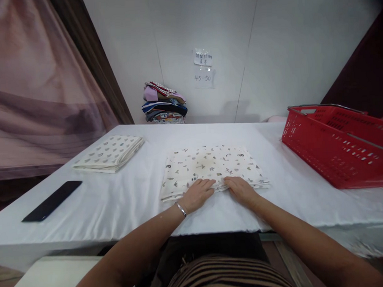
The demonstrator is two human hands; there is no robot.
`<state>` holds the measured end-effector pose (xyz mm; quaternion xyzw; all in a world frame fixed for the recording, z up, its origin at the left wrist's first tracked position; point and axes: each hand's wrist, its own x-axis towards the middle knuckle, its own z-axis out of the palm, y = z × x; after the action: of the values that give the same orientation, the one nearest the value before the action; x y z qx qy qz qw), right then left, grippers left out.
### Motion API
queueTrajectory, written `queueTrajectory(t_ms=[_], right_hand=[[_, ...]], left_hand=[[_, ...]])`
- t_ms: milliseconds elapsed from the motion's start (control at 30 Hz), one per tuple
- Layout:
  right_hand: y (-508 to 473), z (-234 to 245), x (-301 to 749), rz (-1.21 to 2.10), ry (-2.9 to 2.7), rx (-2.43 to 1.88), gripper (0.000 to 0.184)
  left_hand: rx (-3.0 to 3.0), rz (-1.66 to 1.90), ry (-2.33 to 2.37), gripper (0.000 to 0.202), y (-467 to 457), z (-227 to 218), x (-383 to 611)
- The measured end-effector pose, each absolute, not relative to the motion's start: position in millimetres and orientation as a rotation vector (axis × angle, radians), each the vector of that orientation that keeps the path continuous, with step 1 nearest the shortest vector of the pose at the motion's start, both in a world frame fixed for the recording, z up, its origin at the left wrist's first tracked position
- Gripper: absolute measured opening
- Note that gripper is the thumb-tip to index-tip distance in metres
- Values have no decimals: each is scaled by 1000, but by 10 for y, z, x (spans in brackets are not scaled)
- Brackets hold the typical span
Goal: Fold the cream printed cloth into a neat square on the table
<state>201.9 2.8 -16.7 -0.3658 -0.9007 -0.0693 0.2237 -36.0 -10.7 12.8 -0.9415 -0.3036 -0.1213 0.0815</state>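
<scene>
Head view: a white-covered counter (133,205) stands before a pale wall (279,51), with a pinkish curtain (33,82) at left. The folded patterned cloth (208,162) lies mid-counter, towards the front. Fingers of the left hand (198,195) and right hand (242,192) rest along its near edge; whether they pinch it I cannot tell. The right border cuts off a red basket (331,154).

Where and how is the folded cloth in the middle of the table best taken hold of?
Probably by both ends of its near edge, coming from the near side: the folded cloth lies flat and wide, with layers showing along that edge. Pinching all layers at two spread points should help keep the folds together.
</scene>
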Motion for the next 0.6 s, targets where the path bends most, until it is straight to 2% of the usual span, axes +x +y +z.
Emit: queueTrajectory(t_ms=[267, 600], right_hand=[[-78, -145, 2050, -224, -2493, -989, 23], [-90, -92, 2041, -274, -2529, -971, 21]], left_hand=[[-2798, -505, -1071, 24, -99, -9, -369], [-2774, -456, -1061, 22, -125, 11, -379]])
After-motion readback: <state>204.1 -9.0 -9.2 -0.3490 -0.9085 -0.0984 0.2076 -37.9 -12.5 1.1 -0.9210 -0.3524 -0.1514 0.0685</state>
